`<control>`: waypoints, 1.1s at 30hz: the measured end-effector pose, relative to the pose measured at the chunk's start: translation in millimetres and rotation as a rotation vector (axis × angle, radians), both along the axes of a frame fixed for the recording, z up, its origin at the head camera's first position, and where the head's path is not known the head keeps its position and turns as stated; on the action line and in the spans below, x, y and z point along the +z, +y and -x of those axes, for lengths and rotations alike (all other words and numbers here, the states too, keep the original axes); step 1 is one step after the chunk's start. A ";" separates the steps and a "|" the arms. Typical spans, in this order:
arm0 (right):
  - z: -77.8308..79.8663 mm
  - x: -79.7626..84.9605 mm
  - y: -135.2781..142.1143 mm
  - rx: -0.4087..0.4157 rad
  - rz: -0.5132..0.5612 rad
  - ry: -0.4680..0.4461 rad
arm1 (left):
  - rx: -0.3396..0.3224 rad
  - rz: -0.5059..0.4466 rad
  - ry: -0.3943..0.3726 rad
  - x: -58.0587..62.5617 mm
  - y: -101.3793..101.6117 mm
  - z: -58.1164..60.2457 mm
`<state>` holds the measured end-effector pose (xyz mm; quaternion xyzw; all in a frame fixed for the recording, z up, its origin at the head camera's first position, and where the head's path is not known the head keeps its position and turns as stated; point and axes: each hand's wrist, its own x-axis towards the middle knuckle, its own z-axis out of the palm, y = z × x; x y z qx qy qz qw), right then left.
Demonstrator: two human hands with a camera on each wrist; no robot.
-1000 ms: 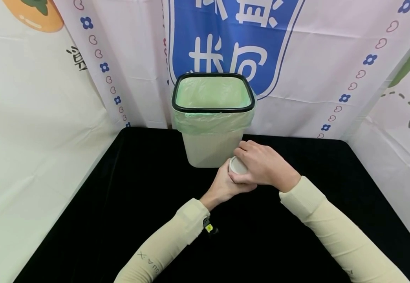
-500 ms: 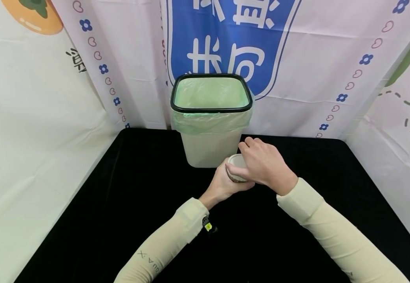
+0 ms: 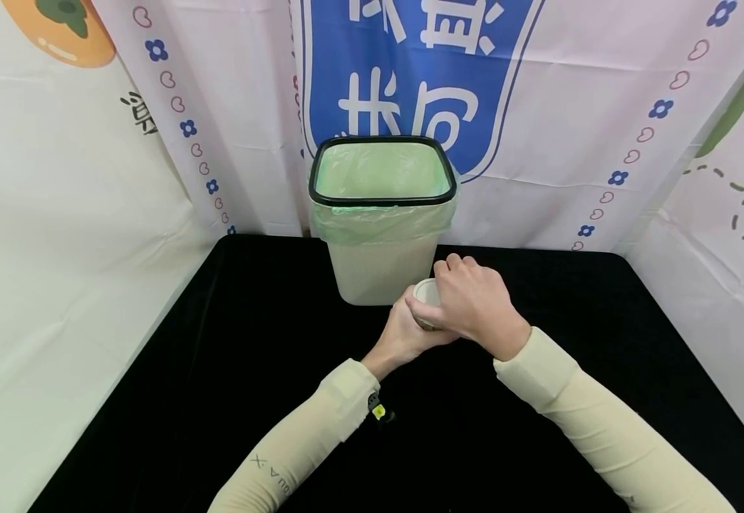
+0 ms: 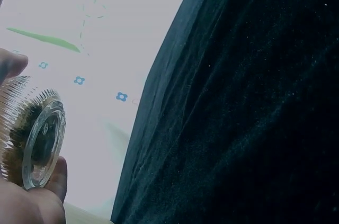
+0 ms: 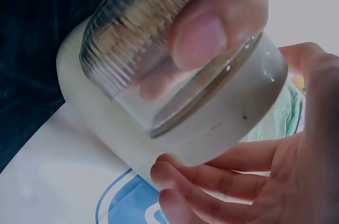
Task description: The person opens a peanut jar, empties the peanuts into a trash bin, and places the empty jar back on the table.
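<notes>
A ribbed clear glass jar [image 5: 132, 28] with brownish contents is held tilted above the black table by my left hand [image 3: 404, 331]. Its thumb presses the glass in the right wrist view. The white lid [image 5: 238, 102] is on the jar's mouth, and my right hand [image 3: 481, 306] grips around its rim with thumb and fingers. In the left wrist view the jar's round base [image 4: 45, 142] faces the camera, with dark contents behind it. From the head view, the hands hide most of the jar, and only part of the lid's top shows.
Just behind the hands stands a pale trash bin [image 3: 378, 274] with a black rim and green liner. Black cloth covers the table [image 3: 269, 356]. Printed white curtains [image 3: 250, 114] close off the back and sides.
My right hand has turned on the lid, its wrist and forearm swinging slightly left and nearer. My left hand keeps its hold on the jar, almost still.
</notes>
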<state>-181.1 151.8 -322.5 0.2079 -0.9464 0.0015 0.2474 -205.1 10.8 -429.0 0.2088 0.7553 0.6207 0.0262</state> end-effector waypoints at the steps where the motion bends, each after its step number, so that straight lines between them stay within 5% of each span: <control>1: -0.1 -0.8 -0.6 -0.002 -0.002 0.005 | 0.000 -0.002 -0.002 -0.2 0.0 -0.2; 33: 4.1 -7.3 5.4 0.108 -0.083 -0.058 | -0.032 -0.020 -0.037 0.9 -2.7 -5.0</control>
